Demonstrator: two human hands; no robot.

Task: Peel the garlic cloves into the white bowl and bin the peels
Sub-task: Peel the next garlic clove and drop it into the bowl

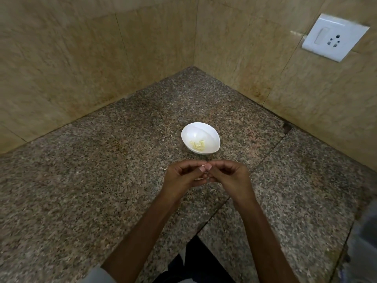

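1. Pinching a pale scrap [203,165] between the thumbs and fingertips of both hands. The left hand [183,177] and right hand [231,177] meet tip to tip, fingers curled, both clamped on it. It's too small to tell whether it is clove or peel.
2. Hands are over the bench [81,180], on the near side of the white bowl [195,129], close to its rim but apart from it.
3. White bowl sits upright on the bench, near the corner where the two tiled walls meet. Peeled garlic cloves [197,145] lie in a small yellowish cluster in its bottom, toward the near side.
4. A thin pale sliver [164,169] lies on the bench just left of the left hand.
5. Wall socket [334,37] with a switch is on the right wall, well apart from the bowl.
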